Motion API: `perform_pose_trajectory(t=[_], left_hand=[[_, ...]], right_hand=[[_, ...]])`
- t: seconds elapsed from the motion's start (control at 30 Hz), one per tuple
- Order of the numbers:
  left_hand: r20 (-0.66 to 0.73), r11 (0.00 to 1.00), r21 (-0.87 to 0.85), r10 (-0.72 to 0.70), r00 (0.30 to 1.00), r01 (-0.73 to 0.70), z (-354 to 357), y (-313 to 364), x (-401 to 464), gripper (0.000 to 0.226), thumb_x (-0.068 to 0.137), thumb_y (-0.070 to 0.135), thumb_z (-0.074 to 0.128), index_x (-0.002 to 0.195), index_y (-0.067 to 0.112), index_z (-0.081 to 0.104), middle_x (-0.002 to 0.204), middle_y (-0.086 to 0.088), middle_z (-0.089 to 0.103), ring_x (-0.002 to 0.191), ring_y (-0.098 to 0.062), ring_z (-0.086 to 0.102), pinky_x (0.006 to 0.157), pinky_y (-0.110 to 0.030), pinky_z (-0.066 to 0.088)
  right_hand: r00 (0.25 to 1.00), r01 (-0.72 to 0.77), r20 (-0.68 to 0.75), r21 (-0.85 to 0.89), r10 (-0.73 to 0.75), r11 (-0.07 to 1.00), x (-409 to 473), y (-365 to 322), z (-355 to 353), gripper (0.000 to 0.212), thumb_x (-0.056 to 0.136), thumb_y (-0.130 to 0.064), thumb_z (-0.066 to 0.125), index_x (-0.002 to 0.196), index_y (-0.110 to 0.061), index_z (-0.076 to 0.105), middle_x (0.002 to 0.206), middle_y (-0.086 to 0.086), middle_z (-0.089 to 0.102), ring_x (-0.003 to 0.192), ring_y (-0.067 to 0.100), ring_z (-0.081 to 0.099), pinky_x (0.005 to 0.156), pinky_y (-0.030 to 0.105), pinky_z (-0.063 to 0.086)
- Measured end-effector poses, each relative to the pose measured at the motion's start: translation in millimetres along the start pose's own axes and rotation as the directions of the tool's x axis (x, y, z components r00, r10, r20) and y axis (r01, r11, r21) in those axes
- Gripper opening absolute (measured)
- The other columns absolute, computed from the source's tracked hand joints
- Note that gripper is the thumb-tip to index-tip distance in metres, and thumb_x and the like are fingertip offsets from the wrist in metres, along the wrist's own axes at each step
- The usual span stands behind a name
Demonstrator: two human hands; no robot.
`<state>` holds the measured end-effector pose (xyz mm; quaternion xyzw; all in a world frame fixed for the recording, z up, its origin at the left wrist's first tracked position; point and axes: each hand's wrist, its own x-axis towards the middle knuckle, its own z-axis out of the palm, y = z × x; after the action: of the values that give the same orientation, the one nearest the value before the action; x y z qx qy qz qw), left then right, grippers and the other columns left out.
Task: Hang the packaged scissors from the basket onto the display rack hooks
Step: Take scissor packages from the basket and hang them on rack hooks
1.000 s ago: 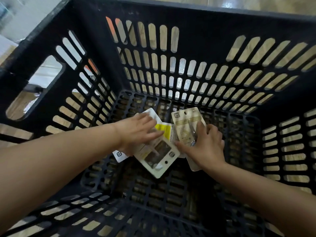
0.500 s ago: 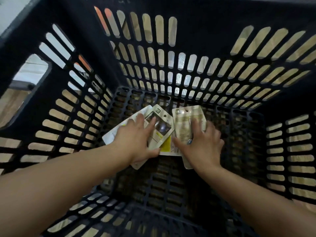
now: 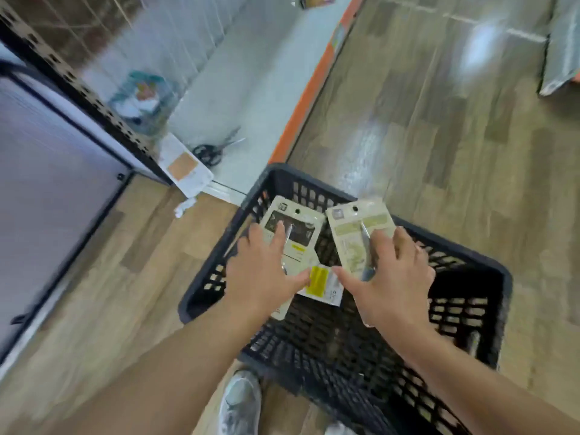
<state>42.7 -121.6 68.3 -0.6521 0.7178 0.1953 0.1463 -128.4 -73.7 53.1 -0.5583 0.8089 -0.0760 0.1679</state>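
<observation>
Above the black slotted basket (image 3: 489,268) my left hand (image 3: 263,274) grips a scissors pack with a dark window (image 3: 298,227), and a second card with a yellow label (image 3: 323,285) sticks out below it. My right hand (image 3: 389,277) grips a pale green scissors pack (image 3: 354,237). Both packs have a hang hole at the top edge. The black perforated upright of the display rack (image 3: 78,86) runs along the upper left; no hooks show.
A loose pair of black-handled scissors (image 3: 216,147) and a white card (image 3: 185,166) lie on the rack's white base shelf (image 3: 251,98). A colourful package (image 3: 142,95) sits further back. An orange strip (image 3: 309,86) edges the shelf. My shoe (image 3: 240,403) stands beside the basket on wood floor.
Both hands have lifted out of the basket's bottom with their packs and now hold them above its rim. The view has pulled back, showing the floor and rack base.
</observation>
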Motion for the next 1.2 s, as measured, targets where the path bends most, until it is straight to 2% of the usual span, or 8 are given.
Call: perform_pose_trajectory(t=[0.17,0.23,0.33,0.43,0.5,0.63,0.87,1.2], left_hand=[[-0.056,0.961,-0.174,-0.227,0.972,0.215,-150,-21,-105,0.093,0.083,0.070,0.041,0.151,0.026,-0.006,0.154,-0.011,0.006,0.137,-0.033,0.019,0.099,-0.042,0.040],[-0.107,0.932,-0.212,-0.321,0.941,0.294,-208,-34,-160,0.092,0.085,0.067,0.042,0.151,0.025,-0.006,0.153,-0.012,0.007,0.137,-0.033,0.018,0.100,-0.043,0.038],[-0.198,0.838,-0.344,-0.505,0.840,0.423,-274,-53,-242,0.091,0.084,0.067,0.043,0.151,0.025,-0.002,0.153,-0.012,0.006,0.136,-0.034,0.020,0.101,-0.044,0.037],[-0.279,0.728,-0.482,-0.655,0.702,0.487,-313,-69,-315,0.093,0.081,0.067,0.048,0.151,0.024,0.004,0.149,-0.013,0.014,0.130,-0.033,0.027,0.099,-0.043,0.040],[-0.319,0.684,-0.524,-0.710,0.628,0.507,-329,-82,-358,0.093,0.082,0.068,0.047,0.151,0.023,0.005,0.147,-0.012,0.015,0.127,-0.033,0.028,0.098,-0.042,0.040],[-0.360,0.606,-0.534,-0.794,0.489,0.590,-336,-117,-439,0.088,0.085,0.063,0.046,0.151,0.023,0.004,0.153,-0.012,0.008,0.133,-0.033,0.023,0.100,-0.043,0.037],[-0.325,0.412,-0.664,-0.910,0.256,0.623,-305,-175,-540,0.088,0.082,0.059,0.049,0.150,0.021,0.008,0.148,-0.012,0.014,0.131,-0.031,0.023,0.097,-0.043,0.041],[-0.262,0.331,-0.656,-0.943,0.207,0.679,-238,-261,-655,0.090,0.083,0.064,0.045,0.151,0.022,0.004,0.150,-0.012,0.010,0.134,-0.030,0.020,0.101,-0.041,0.038]], right_hand=[[0.981,0.191,0.039,-0.058,-0.189,0.980,-25,-103,-151,0.082,0.074,-0.073,0.053,0.141,-0.033,0.029,0.149,0.009,0.027,0.132,0.029,0.027,0.102,0.042,0.030],[0.968,0.253,0.013,-0.017,-0.252,0.967,-52,-147,-212,0.082,0.075,-0.072,0.053,0.141,-0.027,0.034,0.145,0.016,0.034,0.130,0.033,0.033,0.100,0.043,0.034],[0.913,0.407,-0.068,0.102,-0.402,0.908,-96,-200,-276,0.083,0.068,-0.069,0.045,0.125,-0.010,0.059,0.121,0.030,0.055,0.105,0.045,0.056,0.081,0.053,0.048],[0.828,0.557,-0.005,0.119,-0.560,0.822,-141,-246,-316,0.081,0.067,-0.069,0.044,0.120,-0.010,0.062,0.124,0.024,0.058,0.096,0.046,0.058,0.074,0.055,0.049],[0.737,0.676,-0.070,0.077,-0.673,0.733,-167,-278,-339,0.077,0.068,-0.065,0.055,0.126,-0.014,0.058,0.131,0.018,0.055,0.099,0.046,0.054,0.077,0.055,0.048],[0.621,0.783,-0.020,0.068,-0.784,0.618,-225,-334,-374,0.080,0.080,-0.064,0.058,0.146,-0.026,0.033,0.154,0.006,0.025,0.128,0.039,0.031,0.100,0.048,0.033],[0.441,0.891,0.019,0.113,-0.897,0.440,-323,-378,-364,0.083,0.081,-0.069,0.050,0.148,-0.030,0.023,0.156,-0.001,0.018,0.135,0.032,0.020,0.106,0.046,0.027],[0.350,0.931,0.093,0.073,-0.932,0.357,-450,-418,-312,0.083,0.081,-0.072,0.044,0.148,-0.031,0.019,0.156,-0.004,0.013,0.133,0.026,0.024,0.104,0.040,0.027]])
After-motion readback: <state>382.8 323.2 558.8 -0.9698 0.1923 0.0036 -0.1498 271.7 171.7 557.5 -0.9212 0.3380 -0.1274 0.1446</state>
